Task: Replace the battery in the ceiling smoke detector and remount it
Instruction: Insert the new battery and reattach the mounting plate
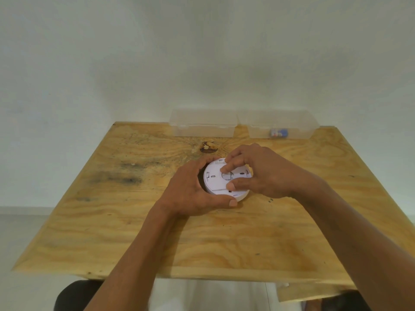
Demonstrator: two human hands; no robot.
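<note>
A pale plywood counter [157, 221] is standing against a white wall. At its centre your left hand [190, 189] is curling around the round white plastic smoke detector [215, 180], while your right hand [258, 171] is pressing bent fingertips onto its back.

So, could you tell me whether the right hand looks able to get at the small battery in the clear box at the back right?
Probably yes: the box looks open-topped, and bare table lies between it and the right hand, though that hand is busy on the smoke detector.
</note>
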